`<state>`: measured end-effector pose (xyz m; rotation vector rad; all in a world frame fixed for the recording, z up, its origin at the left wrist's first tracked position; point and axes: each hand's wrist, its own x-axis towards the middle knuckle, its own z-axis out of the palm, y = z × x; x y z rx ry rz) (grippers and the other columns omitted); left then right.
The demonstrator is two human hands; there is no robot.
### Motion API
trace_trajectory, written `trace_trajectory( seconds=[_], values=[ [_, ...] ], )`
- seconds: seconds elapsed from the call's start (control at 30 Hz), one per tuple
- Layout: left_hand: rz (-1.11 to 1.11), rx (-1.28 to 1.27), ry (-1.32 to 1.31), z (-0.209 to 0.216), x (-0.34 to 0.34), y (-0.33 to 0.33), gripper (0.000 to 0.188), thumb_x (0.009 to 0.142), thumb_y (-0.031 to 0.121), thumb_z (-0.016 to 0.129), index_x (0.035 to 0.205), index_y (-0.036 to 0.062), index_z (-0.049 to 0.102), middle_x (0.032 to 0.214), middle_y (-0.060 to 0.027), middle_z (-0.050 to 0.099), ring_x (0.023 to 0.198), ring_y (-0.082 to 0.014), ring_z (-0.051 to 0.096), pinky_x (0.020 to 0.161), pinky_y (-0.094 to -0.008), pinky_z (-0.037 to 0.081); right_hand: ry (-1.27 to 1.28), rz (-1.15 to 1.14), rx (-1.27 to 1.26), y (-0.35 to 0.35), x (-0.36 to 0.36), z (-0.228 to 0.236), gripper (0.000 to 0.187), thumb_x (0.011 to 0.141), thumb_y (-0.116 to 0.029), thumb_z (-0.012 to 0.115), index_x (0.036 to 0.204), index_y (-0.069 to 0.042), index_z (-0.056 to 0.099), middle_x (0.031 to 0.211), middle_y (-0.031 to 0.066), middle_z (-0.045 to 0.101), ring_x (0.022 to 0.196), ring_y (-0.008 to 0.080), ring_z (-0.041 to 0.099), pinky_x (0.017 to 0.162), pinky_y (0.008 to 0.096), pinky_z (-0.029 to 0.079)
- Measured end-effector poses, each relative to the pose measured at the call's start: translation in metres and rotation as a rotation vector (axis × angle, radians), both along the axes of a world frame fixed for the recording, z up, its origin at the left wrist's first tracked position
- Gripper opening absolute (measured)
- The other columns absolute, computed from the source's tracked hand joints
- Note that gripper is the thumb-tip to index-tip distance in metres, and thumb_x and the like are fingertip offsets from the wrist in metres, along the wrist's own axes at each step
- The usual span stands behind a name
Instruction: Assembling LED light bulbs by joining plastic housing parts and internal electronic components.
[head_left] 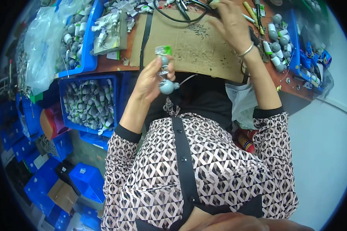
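Patterned long-sleeved shirt (223,165), dark button band and cuffs, worn by the person. Near left, low down: blue crate (86,181), beside further blue containers and an open brown carton (63,196). Farther up on the left, below counter level: blue bin (85,127), filled with small grey, white and green pieces. Right of the lap: translucent white bag (241,102), hanging by the counter edge. Left hand (152,79): fingers clamped on a grey ball-ended piece (167,87), raised just before the near edge of the counter (133,52); a second grey ball and a green-and-white end show above the grip; whether these form one item cannot be told. On the counter: brown cardboard sheet (219,61), dark-specked, bearing a loose heap of small metal pins (198,30). Right hand (233,29): extended over the sheet's far right, beside a black cable (177,20); whether its fingers are apart or together cannot be told. Far right: yellow-handled tool (250,12) and loose grey-and-white pieces (275,47). Far left: blue tray (89,34) of similar pieces, with clear plastic sheeting (42,46) alongside.
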<state>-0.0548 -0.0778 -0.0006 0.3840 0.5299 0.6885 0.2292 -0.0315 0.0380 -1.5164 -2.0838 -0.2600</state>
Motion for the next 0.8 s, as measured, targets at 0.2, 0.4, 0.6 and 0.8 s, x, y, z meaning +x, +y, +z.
trace_trajectory(
  seconds=[0.2,0.4,0.6,0.8],
  values=[
    [0.144,0.06,0.065,0.0,0.01,0.016,0.032,0.095,0.031,0.05,0.11,0.0022,0.051,0.089,-0.0067,0.058,0.075,-0.0181,0.059,0.069,-0.0325,0.05,-0.063,-0.26,-0.248,0.002,0.054,-0.018,0.044,0.085,-0.035,0.061,0.115,-0.005,0.049,0.104,0.0184,0.057,0.098,0.0362,0.055,0.082,0.0434,0.045],
    [0.207,0.032,0.141,-0.002,0.017,0.02,0.031,0.095,0.031,0.05,0.108,0.0026,0.051,0.089,-0.0067,0.058,0.073,-0.0179,0.06,0.068,-0.0328,0.051,0.215,-0.015,-0.148,0.015,0.063,0.02,0.048,0.09,-0.035,0.057,0.124,-0.002,0.046,0.115,0.0179,0.057,0.105,0.0305,0.056,0.089,0.0361,0.043],
    [0.099,0.089,0.137,-0.01,0.045,0.018,0.032,0.096,0.031,0.048,0.109,0.0016,0.049,0.087,-0.0067,0.058,0.075,-0.0184,0.063,0.069,-0.0328,0.054,1.228,0.306,-0.38,0.027,0.048,0.042,0.035,0.091,-0.037,0.056,0.104,-0.005,0.056,0.081,0.0004,0.058,0.067,0.0104,0.061,0.057,0.025,0.054],
    [0.095,0.135,0.204,-0.004,0.048,0.016,0.033,0.097,0.032,0.047,0.109,0.0011,0.049,0.087,-0.0066,0.058,0.075,-0.0173,0.063,0.069,-0.0322,0.054,1.414,0.121,0.072,0.011,-0.039,0.09,0.048,0.088,-0.024,0.062,0.126,-0.005,0.041,0.078,0.0052,0.053,0.06,0.0182,0.052,0.058,0.0302,0.046]
  ],
)
